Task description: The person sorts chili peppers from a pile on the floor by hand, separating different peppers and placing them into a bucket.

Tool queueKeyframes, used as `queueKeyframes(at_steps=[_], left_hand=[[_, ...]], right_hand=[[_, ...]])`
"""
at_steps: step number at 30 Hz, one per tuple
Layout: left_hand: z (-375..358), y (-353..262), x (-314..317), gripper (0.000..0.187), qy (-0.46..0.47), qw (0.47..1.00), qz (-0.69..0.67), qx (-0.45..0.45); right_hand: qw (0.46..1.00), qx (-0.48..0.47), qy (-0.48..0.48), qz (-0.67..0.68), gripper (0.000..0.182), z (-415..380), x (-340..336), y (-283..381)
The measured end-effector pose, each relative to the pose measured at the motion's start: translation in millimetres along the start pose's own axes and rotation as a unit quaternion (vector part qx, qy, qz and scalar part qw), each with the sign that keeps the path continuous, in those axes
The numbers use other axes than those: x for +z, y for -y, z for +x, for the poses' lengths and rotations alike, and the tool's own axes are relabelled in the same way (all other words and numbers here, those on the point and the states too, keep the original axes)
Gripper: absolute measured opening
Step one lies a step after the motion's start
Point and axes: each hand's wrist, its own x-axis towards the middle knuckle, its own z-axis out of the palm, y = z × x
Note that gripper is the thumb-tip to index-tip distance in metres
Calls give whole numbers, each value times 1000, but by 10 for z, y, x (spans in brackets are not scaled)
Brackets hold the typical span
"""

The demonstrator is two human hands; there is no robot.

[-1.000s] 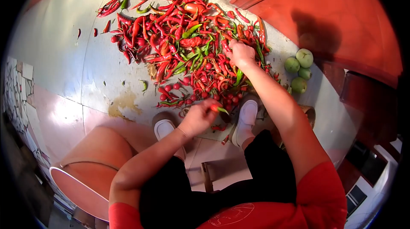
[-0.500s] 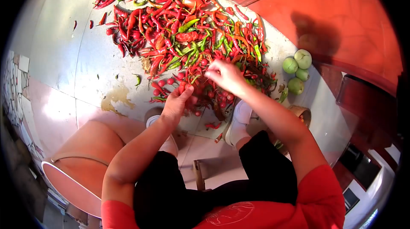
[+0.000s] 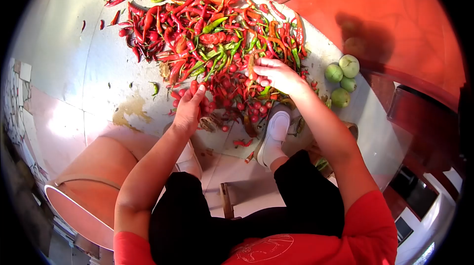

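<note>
Concrete floor (image 3: 64, 52) was your whole work surface, with the chili pile (image 3: 207, 23) spread across it and nothing fencing it in. Your right hand (image 3: 276, 75) was pinching a red chili (image 3: 251, 70) at the pile's near edge, fingers narrowed on it. Your left hand (image 3: 190, 109) sat lower left with fingers curled loosely over the small round red ones (image 3: 237, 104); I couldn't tell if it actually held anything.

Biggest risk I saw: those round ones could've rolled off toward your white shoe (image 3: 274, 136), which was parked right beside the pile, so one shift of the foot could have squashed a few. The bucket (image 3: 94, 186) was well off to your left, so anything tossed that way could easily have missed. Bare hands in that many chilies meant juice burn too. The green fruits (image 3: 342, 81) sat safely apart.
</note>
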Motion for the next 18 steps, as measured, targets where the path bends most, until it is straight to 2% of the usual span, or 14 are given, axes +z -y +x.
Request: queueKeyframes(at_steps=[1,4,5,7,9,11,13,14,15,16,17,18], left_hand=[[-22,-5,-4,21,10,1000,18,3],[-74,-71,57,17,21,999,30,11],[-93,-104,82,15,35,998,53,16],[-97,-124,108,14,29,999,23,-2],[-155,-179,193,13,24,999,-6,-21],[-286,-326,350,14,66,995,-56,-39],[-226,-303,276,18,82,995,-61,-21],[-180,-302,209,18,59,996,-62,17],[-136,-282,115,19,33,996,-64,53],[-108,-322,49,17,-5,995,-65,72],[-117,-355,-28,15,-29,995,-73,68],[-136,-386,-76,15,-42,993,-74,79]], right_hand=[[997,-5,25,69,23,-45,44,13],[993,-19,44,107,26,-136,178,41],[993,-19,45,107,26,-138,193,35],[981,-67,140,115,26,-135,239,44],[980,-71,150,110,25,-140,301,73],[975,-106,179,82,23,-117,388,105],[978,-99,179,48,22,-80,448,87],[983,-27,164,-82,22,-68,503,35],[966,48,148,-208,22,-58,568,-56],[924,154,146,-318,26,10,580,-273],[892,131,175,-396,28,32,629,-558],[830,84,202,-513,27,30,696,-819]])
